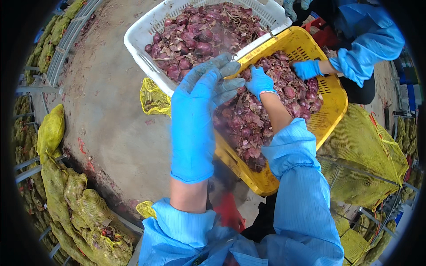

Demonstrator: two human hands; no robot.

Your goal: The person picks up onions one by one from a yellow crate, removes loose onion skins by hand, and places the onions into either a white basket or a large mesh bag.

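Red onions with loose papery skins are heaped in a yellow plastic crate before me. My right hand, in a blue glove, reaches into the heap. Its fingertips are partly hidden among the onions, so I cannot see whether they grip one. Over the crate's left edge, my left hand is raised in a blue glove with grimy grey fingers. Those fingers are bent and apart, with nothing visible in them. Beyond it stands a white plastic crate, also full of red onions and dry skins.
A co-worker's blue-gloved hand is in the yellow crate's far right. Grey gloves show by the white crate. Filled yellow mesh sacks lie at left; another mesh sack sits right. A loose mesh bag touches the white crate.
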